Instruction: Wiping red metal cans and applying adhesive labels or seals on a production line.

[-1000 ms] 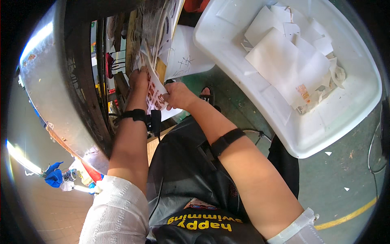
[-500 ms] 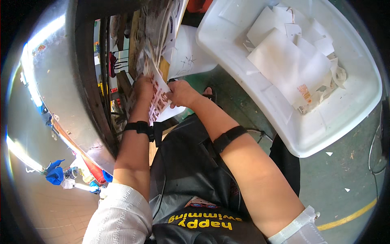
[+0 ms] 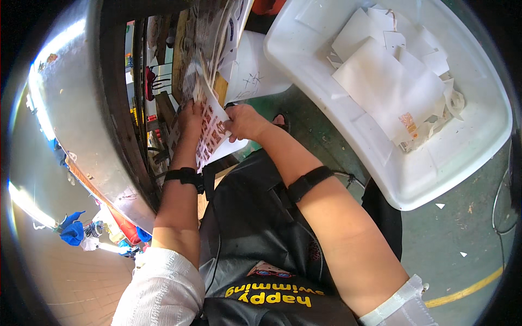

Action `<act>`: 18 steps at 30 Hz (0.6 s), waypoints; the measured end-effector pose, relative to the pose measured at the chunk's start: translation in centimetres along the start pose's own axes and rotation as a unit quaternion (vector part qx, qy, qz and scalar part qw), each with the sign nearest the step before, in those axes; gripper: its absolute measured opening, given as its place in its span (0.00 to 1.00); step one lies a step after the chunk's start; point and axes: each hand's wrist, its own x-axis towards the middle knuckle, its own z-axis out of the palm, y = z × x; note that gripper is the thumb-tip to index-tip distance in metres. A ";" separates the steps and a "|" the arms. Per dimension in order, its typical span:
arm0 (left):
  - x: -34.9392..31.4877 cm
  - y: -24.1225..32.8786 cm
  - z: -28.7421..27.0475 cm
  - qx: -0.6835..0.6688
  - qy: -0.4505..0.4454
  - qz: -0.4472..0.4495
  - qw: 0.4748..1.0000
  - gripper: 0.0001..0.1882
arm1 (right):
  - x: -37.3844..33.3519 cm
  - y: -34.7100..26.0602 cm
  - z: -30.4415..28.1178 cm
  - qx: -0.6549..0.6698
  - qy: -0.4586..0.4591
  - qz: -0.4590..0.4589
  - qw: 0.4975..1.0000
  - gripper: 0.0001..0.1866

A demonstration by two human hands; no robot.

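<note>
A white printed sheet (image 3: 212,130) with rows of small reddish-brown pictures stands on a slant between my hands, bending along its upper part. My right hand (image 3: 244,123) pinches its right edge, thumb on the printed face. At the sheet's left side my left hand (image 3: 190,119) is closed on it, with its fingertips partly hidden. Just beyond both hands, more sheets and clear film (image 3: 204,41) stand on edge in a stack.
A large white plastic tub (image 3: 348,127) at the right holds crumpled white paper pieces (image 3: 389,81). On my left is a curved shiny metal surface (image 3: 81,108) beside a dark frame (image 3: 117,103). A cable (image 3: 496,212) and paper scraps (image 3: 440,206) lie on the green floor.
The printed sheet has shifted slightly, and more of its face shows beside my left hand. Both hands stay at nearly the same place.
</note>
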 end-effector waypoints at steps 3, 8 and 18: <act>-0.1 0.6 -0.5 0.017 0.007 0.003 1.000 0.19 | -0.1 -0.8 -0.3 -0.012 -0.013 0.000 1.000 0.09; 0.3 1.8 -0.4 0.109 -0.005 -0.001 0.994 0.18 | 0.2 0.0 0.0 -0.013 -0.011 -0.012 1.000 0.09; -0.5 2.9 -0.6 0.091 0.037 -0.033 0.995 0.19 | -0.2 -0.5 -0.2 0.027 -0.016 0.011 0.999 0.09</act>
